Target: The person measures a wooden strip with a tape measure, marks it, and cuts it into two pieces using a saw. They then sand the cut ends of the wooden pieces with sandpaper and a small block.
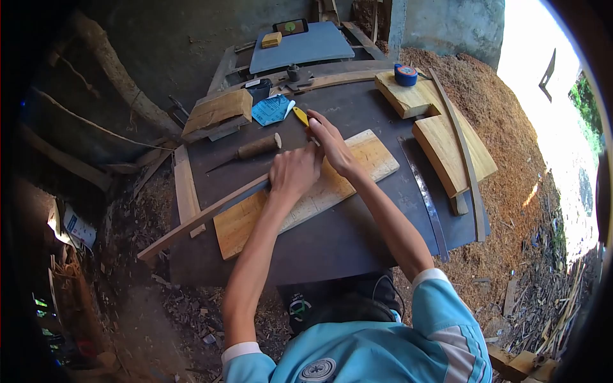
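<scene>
A long thin wooden strip (204, 220) runs from the lower left up to my left hand (295, 171), whose fingers are wrapped round its upper end. Close beside it, my right hand (332, 143) meets the left one, thumb up; what its fingers hold, if anything, is hidden. Under both hands a pale flat board (364, 156) lies slanted across the dark table (345, 236). A yellow tool (301, 117) shows just beyond the right fingertips. Left of my hands lies a wooden-handled pointed tool (258, 147).
Blue sandpaper (273, 110) and a wood block (220, 113) lie at the back left. On the right are a notched thick board (440, 147), a blue tape measure (405, 75), a long slat (456, 127) and a metal ruler (424, 195). Sawdust (504, 134) covers the ground.
</scene>
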Available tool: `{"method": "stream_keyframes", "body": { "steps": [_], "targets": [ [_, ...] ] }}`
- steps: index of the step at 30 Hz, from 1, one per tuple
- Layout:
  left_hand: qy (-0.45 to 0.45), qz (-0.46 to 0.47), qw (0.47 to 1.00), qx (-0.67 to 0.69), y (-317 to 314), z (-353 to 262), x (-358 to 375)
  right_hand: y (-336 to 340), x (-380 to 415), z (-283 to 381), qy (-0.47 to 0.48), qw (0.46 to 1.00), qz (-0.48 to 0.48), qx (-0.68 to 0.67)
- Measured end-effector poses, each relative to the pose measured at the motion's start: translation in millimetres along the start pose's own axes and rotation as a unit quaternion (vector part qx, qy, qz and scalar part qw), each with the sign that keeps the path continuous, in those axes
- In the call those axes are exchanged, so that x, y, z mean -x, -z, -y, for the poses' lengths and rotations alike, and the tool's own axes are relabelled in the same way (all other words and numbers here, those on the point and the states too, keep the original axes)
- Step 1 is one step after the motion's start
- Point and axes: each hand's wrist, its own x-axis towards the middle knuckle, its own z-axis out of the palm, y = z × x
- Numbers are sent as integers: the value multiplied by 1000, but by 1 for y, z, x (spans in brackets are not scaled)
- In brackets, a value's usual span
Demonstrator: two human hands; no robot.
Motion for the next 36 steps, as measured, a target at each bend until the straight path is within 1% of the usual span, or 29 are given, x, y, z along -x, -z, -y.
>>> {"method": "stream_keyframes", "body": {
  "steps": [1,3,4,5,7,8,11,12,13,15,16,17,19,20,23,24,25,27,28,31,32,33,35,36],
  "targets": [
    [-7,6,1000,9,-1,-2,4,-1,-1,-2,-3,1000,5,-1],
    [-13,-2,1000,21,5,0,2,-1,25,-5,38,998,-23,36],
    [-43,-62,997,29,-2,3,3,-2,36,-7,54,996,-36,53],
    [-31,-50,998,28,-6,5,3,-1,27,-5,16,1000,-8,-3],
    [-20,-15,999,27,-5,4,2,4,0,1,-63,990,32,-122],
    [-23,-13,999,26,-5,2,4,2,-3,3,-34,999,22,-31],
    [-33,-28,999,17,0,5,1,2,36,-3,9,1000,10,0],
    [-42,-36,998,14,-2,8,-1,1,42,7,5,1000,3,8],
    [-48,-40,998,14,-6,7,0,2,31,5,-13,1000,10,-1],
    [-28,-11,999,15,-3,5,-2,3,1,4,-52,998,14,-24],
    [-17,5,1000,15,-2,4,-1,4,5,7,-63,998,9,-16],
    [-29,-3,999,18,-3,4,1,4,10,13,-73,997,4,-9],
    [-47,-34,998,21,-5,8,0,6,33,-1,35,999,20,18],
    [-37,-32,999,24,-4,7,-2,0,41,-2,18,999,-24,-12],
    [-17,-14,999,31,-1,1,2,12,1,-14,-176,984,-25,14],
    [-19,-6,999,35,0,0,5,7,-4,-5,-166,985,-33,15],
    [-21,-4,999,39,2,1,3,6,0,-10,-137,989,-56,-16],
    [-27,-30,998,50,-3,4,2,4,26,-30,-80,990,-93,-76],
    [-34,-39,997,54,-4,6,3,-7,50,12,-94,988,-93,-82],
    [-19,-20,999,35,-2,2,2,0,37,4,-92,992,-62,62],
    [-18,-6,999,47,-3,1,4,1,18,-7,-93,989,-114,29],
    [-23,-5,999,42,-3,0,5,1,9,-2,-135,986,-94,8],
    [-25,-15,999,28,-3,2,3,-5,32,4,-81,989,-122,23],
    [-41,-48,997,48,-6,5,2,-2,53,12,-107,988,-91,61]
  ]
}}
